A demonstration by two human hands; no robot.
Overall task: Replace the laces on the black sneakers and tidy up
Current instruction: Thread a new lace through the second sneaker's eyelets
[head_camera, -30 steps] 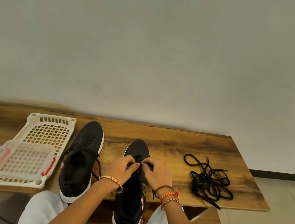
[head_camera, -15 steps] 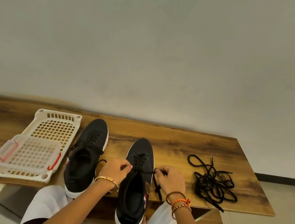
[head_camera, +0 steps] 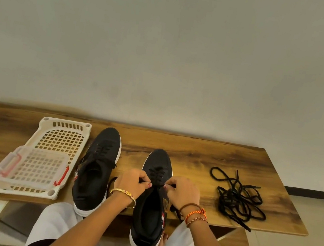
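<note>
Head view, lower centre: left hand [head_camera: 132,183] and right hand [head_camera: 182,192] each pinch the lace [head_camera: 156,174] over the right-side sneaker [head_camera: 150,211].

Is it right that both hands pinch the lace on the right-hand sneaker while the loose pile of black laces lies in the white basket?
Not quite. In the head view the loose laces lie on the bare table, right of the sneaker; the basket is at the far left. Left hand and right hand do pinch its lace.

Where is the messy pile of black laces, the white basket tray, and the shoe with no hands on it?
Loose laces [head_camera: 238,202], head view, middle of the tangle.
White basket tray [head_camera: 63,128], head view, far rim.
Untouched sneaker [head_camera: 109,137], head view, toe cap.
</note>
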